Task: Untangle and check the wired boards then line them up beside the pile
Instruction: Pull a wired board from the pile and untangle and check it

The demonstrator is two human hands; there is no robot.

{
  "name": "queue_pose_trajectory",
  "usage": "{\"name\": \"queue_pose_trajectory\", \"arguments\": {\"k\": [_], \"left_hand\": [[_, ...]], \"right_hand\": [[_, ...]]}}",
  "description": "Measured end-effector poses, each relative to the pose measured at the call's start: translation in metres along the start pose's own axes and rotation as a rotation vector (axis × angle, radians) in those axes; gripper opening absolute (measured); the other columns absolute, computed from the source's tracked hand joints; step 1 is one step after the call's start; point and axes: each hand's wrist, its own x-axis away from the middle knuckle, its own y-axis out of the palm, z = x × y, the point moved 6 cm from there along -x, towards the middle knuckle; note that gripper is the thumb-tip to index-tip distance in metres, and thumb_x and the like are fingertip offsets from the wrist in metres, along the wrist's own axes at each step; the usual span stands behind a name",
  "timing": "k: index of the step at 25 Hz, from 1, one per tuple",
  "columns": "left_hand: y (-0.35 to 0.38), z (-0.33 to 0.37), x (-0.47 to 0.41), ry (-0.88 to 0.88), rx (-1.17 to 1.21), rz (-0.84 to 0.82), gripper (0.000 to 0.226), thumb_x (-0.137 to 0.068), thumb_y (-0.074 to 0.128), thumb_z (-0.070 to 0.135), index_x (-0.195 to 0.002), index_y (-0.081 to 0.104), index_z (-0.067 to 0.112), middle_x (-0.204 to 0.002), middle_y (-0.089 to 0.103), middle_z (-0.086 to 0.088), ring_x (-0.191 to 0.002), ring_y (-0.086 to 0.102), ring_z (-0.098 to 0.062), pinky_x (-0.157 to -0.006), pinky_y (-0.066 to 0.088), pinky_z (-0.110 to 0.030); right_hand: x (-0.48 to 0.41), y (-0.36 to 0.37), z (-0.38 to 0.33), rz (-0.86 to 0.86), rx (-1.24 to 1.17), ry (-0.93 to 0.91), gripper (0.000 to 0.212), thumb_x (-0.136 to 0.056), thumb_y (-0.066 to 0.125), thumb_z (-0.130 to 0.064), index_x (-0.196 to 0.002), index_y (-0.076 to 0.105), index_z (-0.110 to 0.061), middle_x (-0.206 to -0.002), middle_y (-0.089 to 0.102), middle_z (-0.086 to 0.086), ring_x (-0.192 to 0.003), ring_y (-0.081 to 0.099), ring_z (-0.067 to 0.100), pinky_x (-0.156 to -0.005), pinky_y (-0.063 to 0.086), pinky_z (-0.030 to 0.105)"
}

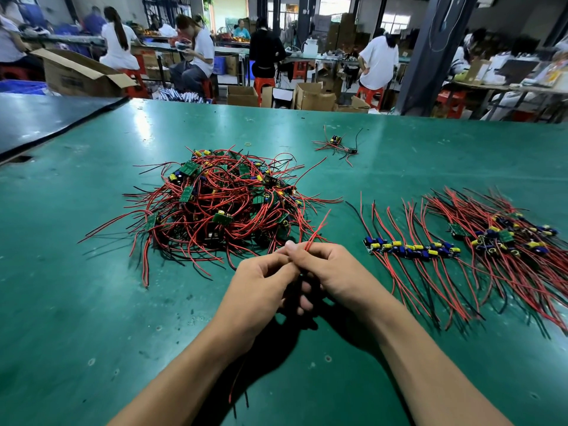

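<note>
A tangled pile of wired boards (pixel 221 201), green boards with red and black leads, lies on the green table (pixel 92 302) left of centre. My left hand (pixel 261 281) and my right hand (pixel 332 272) meet just in front of the pile, fingers curled round one wired board. Its board is hidden between my hands. Red wires (pixel 316 232) stick up from my right hand's grip, and more red leads hang below my left wrist. To the right, a row of boards (pixel 412 249) lies lined up, wires running front to back, beside a denser batch (pixel 504 238).
A small separate bunch of wired boards (pixel 336 144) lies further back, with a rubber band (pixel 248 144) near it. A dark mat (pixel 46 121) covers the far left corner. Behind the table, seated people, cardboard boxes (pixel 313 96) and a dark pillar (pixel 430 56) fill the workshop.
</note>
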Motion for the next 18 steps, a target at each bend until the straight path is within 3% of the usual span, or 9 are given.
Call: {"name": "queue_pose_trajectory", "arguments": {"k": [3,6,8,11,15,18], "left_hand": [[-0.002,-0.001,-0.001,-0.015,0.022,0.0,0.022,-0.096,0.053,0.003,-0.079,0.066,0.0,-0.065,0.065,-0.015,-0.043,0.058,-0.023,-0.041,0.049,-0.024],[0.0,0.0,-0.001,-0.011,0.027,-0.019,0.02,-0.095,0.055,0.004,-0.08,0.062,-0.007,-0.064,0.064,-0.016,-0.041,0.056,-0.023,-0.04,0.049,-0.026],[0.002,0.0,0.001,-0.002,0.019,-0.034,0.02,-0.095,0.055,0.004,-0.08,0.058,-0.01,-0.063,0.063,-0.016,-0.04,0.055,-0.022,-0.04,0.048,-0.026],[0.004,0.002,0.001,0.021,-0.045,-0.039,0.017,-0.094,0.055,0.003,-0.078,0.061,-0.003,-0.059,0.064,-0.012,-0.037,0.053,-0.019,-0.039,0.042,-0.019],[0.006,0.001,0.0,0.012,-0.135,-0.092,0.017,-0.093,0.057,0.008,-0.081,0.062,-0.001,-0.061,0.066,-0.011,-0.039,0.054,-0.02,-0.04,0.039,-0.019],[0.006,0.0,0.0,-0.01,-0.138,-0.113,0.016,-0.093,0.057,0.008,-0.08,0.062,0.0,-0.061,0.066,-0.011,-0.039,0.054,-0.022,-0.04,0.038,-0.02]], "right_hand": [[0.0,0.001,0.001,-0.032,-0.023,0.0,0.041,-0.094,0.065,-0.045,-0.106,0.073,-0.007,-0.06,0.051,0.017,-0.042,0.055,0.025,-0.042,0.045,0.026],[-0.004,-0.01,0.0,0.043,0.084,-0.028,0.041,-0.095,0.061,-0.05,-0.102,0.076,-0.012,-0.06,0.059,0.02,-0.045,0.059,0.025,-0.047,0.046,0.026],[-0.007,-0.02,0.0,0.133,0.161,-0.05,0.038,-0.097,0.059,-0.051,-0.098,0.078,-0.018,-0.054,0.062,0.002,-0.045,0.057,0.015,-0.051,0.041,0.025],[-0.012,-0.031,-0.001,0.227,0.265,-0.084,0.035,-0.099,0.055,-0.051,-0.096,0.078,-0.025,-0.046,0.053,-0.013,-0.041,0.046,0.0,-0.048,0.032,0.022],[-0.013,-0.053,-0.004,0.366,0.341,-0.143,0.034,-0.099,0.054,-0.051,-0.093,0.079,-0.028,-0.052,0.035,0.003,-0.043,0.029,0.012,-0.045,0.022,0.025],[-0.013,-0.053,-0.006,0.423,0.35,-0.182,0.038,-0.101,0.053,-0.047,-0.091,0.078,-0.02,-0.044,0.037,-0.009,-0.038,0.031,0.004,-0.043,0.025,0.019]]}}
